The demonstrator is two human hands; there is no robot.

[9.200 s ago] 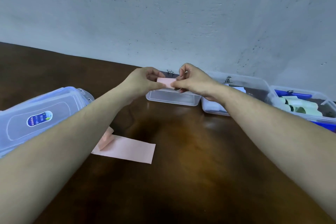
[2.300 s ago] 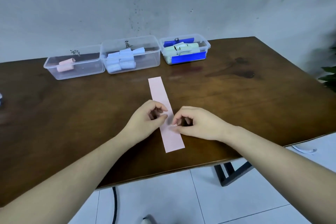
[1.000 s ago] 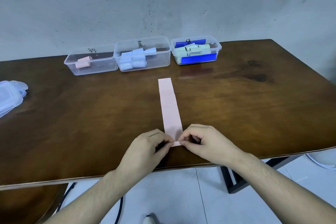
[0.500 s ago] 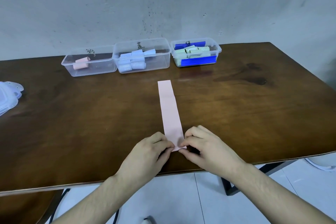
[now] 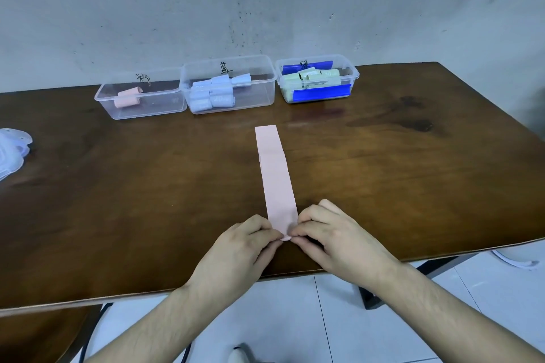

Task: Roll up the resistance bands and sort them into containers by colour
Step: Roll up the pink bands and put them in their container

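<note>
A long pink resistance band [image 5: 275, 174] lies flat on the brown table [image 5: 147, 186], running away from me. My left hand [image 5: 239, 247] and my right hand [image 5: 333, 239] both pinch its near end, which is curled into a small roll between my fingertips. Three clear containers stand at the back: the left container [image 5: 159, 109] holds pink rolls [image 5: 128, 97], the middle container [image 5: 259, 91] holds light blue rolls [image 5: 212, 94], and the right container [image 5: 354, 76] holds pale green rolls [image 5: 312, 78].
Clear plastic lids [image 5: 13, 153] lie at the table's left edge. A grey wall rises behind the containers. The table's near edge runs just under my wrists, with white floor tiles and a black table leg [image 5: 368, 295] below.
Over nine seconds the earlier pink roll went into the left container and this band was laid out straight. In the last second my fingers closed on its near end and started curling it.
</note>
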